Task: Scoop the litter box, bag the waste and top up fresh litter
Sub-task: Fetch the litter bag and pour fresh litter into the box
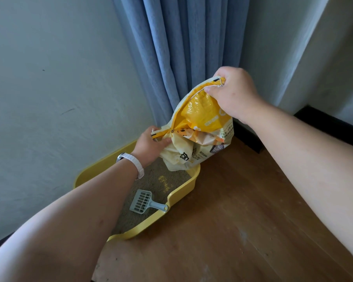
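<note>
A yellow and cream litter bag [200, 127] hangs tilted over the far end of the yellow litter box [183, 189]. My right hand [232, 92] grips the bag's upper corner, raised high. My left hand [149, 145], with a white watch band on its wrist, pinches the bag's lower left corner. The box holds grey-brown litter [151, 180] with a small patch of yellow grains on top. A pale blue slotted scoop [144, 201] lies in the litter, its handle resting against the box's right rim.
The box sits on a wooden floor [232, 231] against a pale wall [49, 98]. A blue curtain [181, 47] hangs in the corner behind the bag. Dark skirting [324, 123] runs along the right wall.
</note>
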`<state>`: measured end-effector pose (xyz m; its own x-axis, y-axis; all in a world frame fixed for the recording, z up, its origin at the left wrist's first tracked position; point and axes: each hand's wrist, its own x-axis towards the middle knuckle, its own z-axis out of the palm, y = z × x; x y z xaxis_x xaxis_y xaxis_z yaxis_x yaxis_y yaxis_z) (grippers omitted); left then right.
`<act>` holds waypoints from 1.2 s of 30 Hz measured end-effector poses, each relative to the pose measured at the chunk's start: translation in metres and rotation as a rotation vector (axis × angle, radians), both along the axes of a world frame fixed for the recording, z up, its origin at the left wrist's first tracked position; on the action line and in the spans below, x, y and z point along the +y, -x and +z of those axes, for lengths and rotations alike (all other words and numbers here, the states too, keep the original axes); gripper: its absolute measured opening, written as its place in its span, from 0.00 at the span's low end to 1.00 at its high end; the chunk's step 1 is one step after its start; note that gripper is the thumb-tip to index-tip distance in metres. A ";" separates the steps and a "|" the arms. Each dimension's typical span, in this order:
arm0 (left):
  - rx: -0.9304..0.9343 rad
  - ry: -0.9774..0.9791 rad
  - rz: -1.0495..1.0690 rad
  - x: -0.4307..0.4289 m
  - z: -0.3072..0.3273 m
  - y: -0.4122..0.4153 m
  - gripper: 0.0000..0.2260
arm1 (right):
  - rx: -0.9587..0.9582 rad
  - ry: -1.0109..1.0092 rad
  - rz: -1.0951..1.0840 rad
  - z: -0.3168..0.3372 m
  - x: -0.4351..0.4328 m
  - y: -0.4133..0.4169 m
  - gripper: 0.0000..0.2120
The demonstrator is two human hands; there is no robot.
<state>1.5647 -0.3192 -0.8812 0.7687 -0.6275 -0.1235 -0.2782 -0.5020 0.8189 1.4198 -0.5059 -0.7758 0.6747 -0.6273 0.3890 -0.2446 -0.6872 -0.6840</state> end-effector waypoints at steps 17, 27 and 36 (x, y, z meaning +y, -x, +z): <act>0.131 0.098 0.058 0.010 -0.007 -0.001 0.15 | -0.020 0.053 0.021 0.008 0.010 -0.012 0.07; 0.151 0.108 0.107 0.022 -0.015 -0.009 0.10 | -0.005 0.103 0.073 0.016 0.019 -0.022 0.12; 0.199 0.121 0.147 0.034 -0.020 -0.018 0.09 | 0.007 0.058 0.102 0.009 0.028 -0.034 0.08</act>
<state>1.5830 -0.2857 -0.9015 0.8210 -0.5300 -0.2122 -0.0373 -0.4207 0.9064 1.4535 -0.4777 -0.7667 0.7365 -0.5320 0.4178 -0.1760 -0.7471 -0.6410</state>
